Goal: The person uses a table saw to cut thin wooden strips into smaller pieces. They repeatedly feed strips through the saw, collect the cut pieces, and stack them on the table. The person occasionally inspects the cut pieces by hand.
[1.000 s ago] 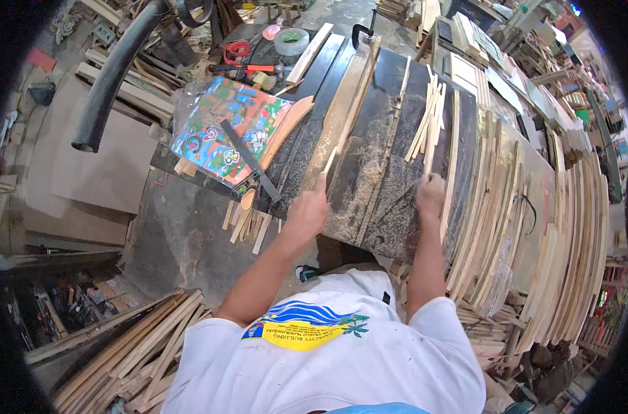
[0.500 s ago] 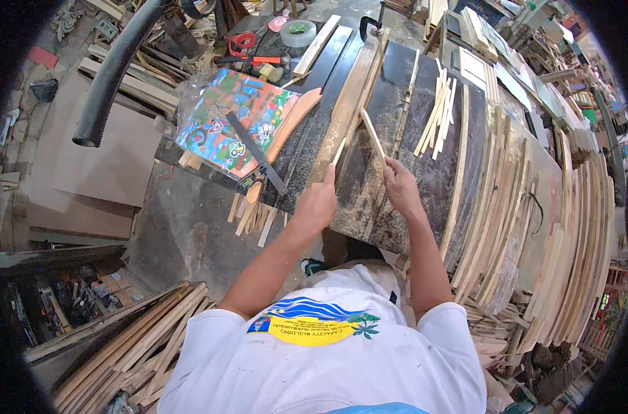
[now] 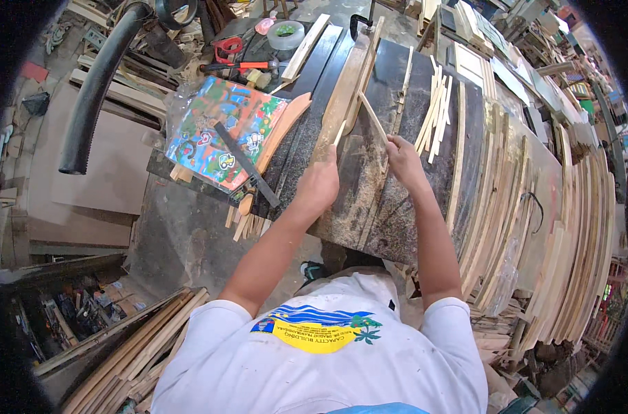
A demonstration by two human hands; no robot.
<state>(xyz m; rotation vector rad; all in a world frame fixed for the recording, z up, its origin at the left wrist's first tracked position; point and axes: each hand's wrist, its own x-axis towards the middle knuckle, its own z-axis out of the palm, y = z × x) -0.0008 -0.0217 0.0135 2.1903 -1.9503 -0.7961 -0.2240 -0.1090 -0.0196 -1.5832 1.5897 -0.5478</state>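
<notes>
My left hand (image 3: 319, 183) is closed round a short wooden stick (image 3: 339, 132), which pokes forward from its top beside a long wooden board. My right hand (image 3: 405, 162) grips the near end of a longer thin wooden strip (image 3: 373, 117) that slants away to the left. The far tip of this strip lies near the right edge of the board (image 3: 339, 103). A black clamp (image 3: 359, 26) sits at the board's far end. Below both hands is a dark, sawdust-covered worktable (image 3: 369, 200). What the fingers of my left hand cover is hidden.
Several pale strips (image 3: 435, 114) lie on the table to the right. On the left are a handsaw (image 3: 248, 165), a colourful printed sheet (image 3: 214, 127), a curved wood piece (image 3: 283, 131) and a hammer (image 3: 241, 66). A black hose (image 3: 96, 103) hangs at upper left. Stacked boards (image 3: 576, 255) line the right.
Both hands have moved a little forward over the table, carrying their wooden pieces along. Each hand keeps its grip. The whole view has shifted slightly.
</notes>
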